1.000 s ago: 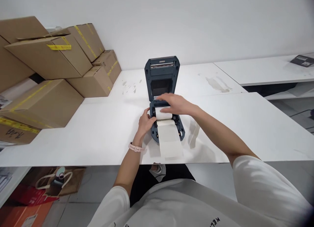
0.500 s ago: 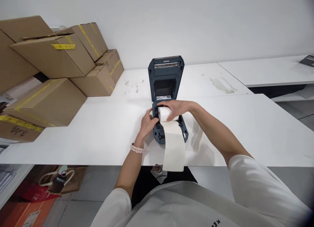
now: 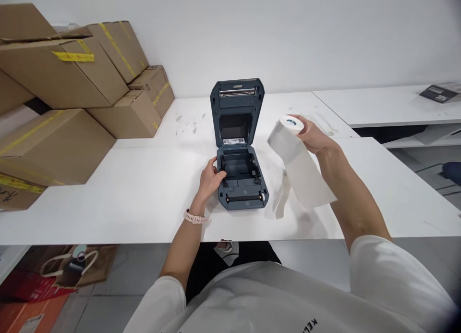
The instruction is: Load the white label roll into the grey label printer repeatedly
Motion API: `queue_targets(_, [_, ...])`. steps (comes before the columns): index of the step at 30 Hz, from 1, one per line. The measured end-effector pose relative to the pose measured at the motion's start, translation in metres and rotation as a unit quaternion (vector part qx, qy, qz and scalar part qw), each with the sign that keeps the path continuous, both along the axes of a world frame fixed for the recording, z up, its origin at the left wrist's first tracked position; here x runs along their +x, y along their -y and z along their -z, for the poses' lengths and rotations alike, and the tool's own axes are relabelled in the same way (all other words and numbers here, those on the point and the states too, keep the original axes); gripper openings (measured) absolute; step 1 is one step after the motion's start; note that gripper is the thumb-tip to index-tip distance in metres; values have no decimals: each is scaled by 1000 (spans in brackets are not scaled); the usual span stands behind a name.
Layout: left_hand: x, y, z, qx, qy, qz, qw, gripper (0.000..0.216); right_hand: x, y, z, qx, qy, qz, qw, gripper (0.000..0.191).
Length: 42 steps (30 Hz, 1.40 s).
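Observation:
A dark blue-grey label printer (image 3: 243, 185) sits on the white table with its lid (image 3: 236, 112) raised, its roll bay bare inside. My left hand (image 3: 211, 179) grips the printer's left edge, thumb over the rim by the bay and fingers along the outer side. To the right of the printer, my right hand (image 3: 313, 135) holds a white label roll (image 3: 291, 123) up above the table. A long strip of label paper (image 3: 306, 172) hangs from that roll toward the table front. Part of my right hand's fingers is hidden behind the roll.
Cardboard boxes (image 3: 54, 136) with yellow tape are stacked on the left of the white table (image 3: 151, 198). A narrow paper strip (image 3: 283, 196) lies right of the printer. A dark box (image 3: 439, 92) rests at far right. Bags (image 3: 75, 268) stand on the floor below left.
My right hand has lifted the label roll out of the printer and carried it right, its paper strip trailing along. My left hand has stayed at the printer's left edge.

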<state>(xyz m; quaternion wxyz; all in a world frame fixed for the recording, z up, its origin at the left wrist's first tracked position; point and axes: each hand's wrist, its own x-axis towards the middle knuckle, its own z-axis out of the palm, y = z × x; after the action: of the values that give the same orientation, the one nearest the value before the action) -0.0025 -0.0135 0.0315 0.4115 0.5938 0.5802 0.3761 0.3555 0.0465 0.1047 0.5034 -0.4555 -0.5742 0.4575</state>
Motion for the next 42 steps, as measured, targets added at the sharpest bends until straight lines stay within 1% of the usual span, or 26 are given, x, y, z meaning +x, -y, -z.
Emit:
queue_targets(3, [0, 1, -1, -7, 10, 3, 1000, 73, 0, -13, 28, -42, 9, 18, 999, 88])
queue_targets(7, [-1, 3, -3, -15, 28, 12, 999, 73, -3, -21, 50, -74, 36, 14, 997, 85])
queue_targets(10, [0, 3, -3, -17, 26, 8, 999, 72, -2, -23, 60, -88, 49, 7, 995, 88])
queue_targets(15, [0, 1, -1, -14, 28, 5, 1000, 73, -6, -23, 74, -102, 66, 19, 992, 91])
queue_targets(18, [-1, 2, 0, -13, 29, 10, 999, 73, -7, -23, 78, -108, 66, 16, 992, 94])
queue_targets(20, [-1, 2, 0, -13, 29, 13, 999, 71, -2, -22, 78, -106, 60, -1, 993, 95])
queue_targets(22, [-1, 3, -1, -12, 32, 15, 999, 70, 9, -16, 79, -101, 45, -22, 994, 89])
queue_targets(23, [-1, 3, 0, -10, 32, 15, 999, 70, 17, -9, 81, -96, 28, -28, 995, 83])
queue_targets(25, [-1, 3, 0, -9, 31, 12, 999, 70, 33, 9, 88, -88, -20, -30, 995, 69])
queue_targets(27, [-1, 3, -1, -8, 28, 11, 1000, 70, 47, 34, 98, -86, -71, -10, 994, 58])
queue_targets(28, [0, 3, -1, -8, 27, 11, 1000, 71, 51, 46, 103, -89, -88, 0, 992, 56])
queue_targets(30, [0, 3, -1, -9, 25, 8, 1000, 72, 55, 68, 110, -98, -89, 13, 991, 59])
queue_targets(31, [0, 3, -1, -9, 26, 5, 1000, 72, 54, 76, 111, -99, -75, 12, 992, 62])
queue_targets(33, [0, 2, 0, -7, 28, 2, 1000, 73, 51, 84, 109, -103, -33, -14, 994, 67])
queue_targets(37, [1, 1, 3, -2, 30, -3, 1000, 73, 41, 83, 99, -135, 33, -74, 988, 74])
queue_targets(39, [1, 1, 3, -1, 28, -4, 1000, 73, 38, 83, 98, -149, 54, -89, 983, 68])
queue_targets(42, [1, 1, 1, 3, 25, -2, 1000, 74, 36, 85, 96, -162, 68, -110, 978, 46])
